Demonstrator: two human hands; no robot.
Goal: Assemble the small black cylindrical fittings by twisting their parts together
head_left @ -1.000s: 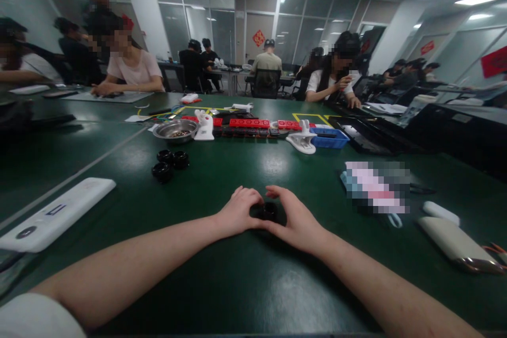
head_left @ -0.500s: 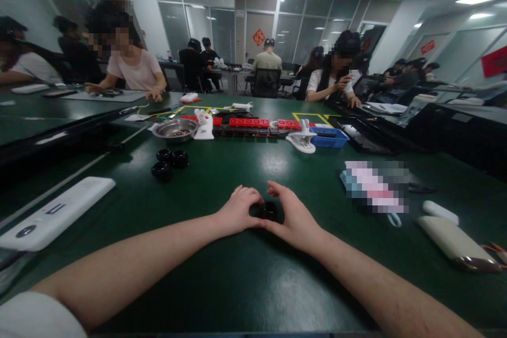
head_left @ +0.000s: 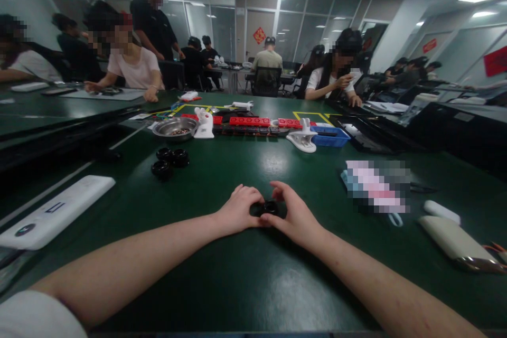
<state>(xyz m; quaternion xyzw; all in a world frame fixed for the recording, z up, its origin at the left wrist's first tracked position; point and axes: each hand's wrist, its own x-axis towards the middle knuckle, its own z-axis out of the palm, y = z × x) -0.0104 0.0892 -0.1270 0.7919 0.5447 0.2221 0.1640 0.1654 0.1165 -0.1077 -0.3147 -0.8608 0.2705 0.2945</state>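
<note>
Low over the green table (head_left: pixel 190 274), my left hand (head_left: pixel 241 209) curls its thumb and fingers round the left side of a glossy black round part (head_left: pixel 271 208). My right hand (head_left: pixel 295 214) is at the part's right side, its thumb against the near edge and its index finger raised and bent. Between the two hands the dark shape looks wider than a single part, and its details are hard to make out. Farther off to the left, several similar black round parts (head_left: pixel 180 157) sit close together.
Beyond my hands are a metal bowl (head_left: pixel 174 137), white stands (head_left: pixel 303 140), red strips (head_left: pixel 249 121) and a blue tray (head_left: pixel 330 140). A white device (head_left: pixel 59 211) lies left; a beige case (head_left: pixel 451 235) and a pixelated item (head_left: pixel 374 187) lie right. People sit across the table.
My right thumb has shifted slightly right, and more of the black part shows between my hands. In the background, a standing person in black has moved right.
</note>
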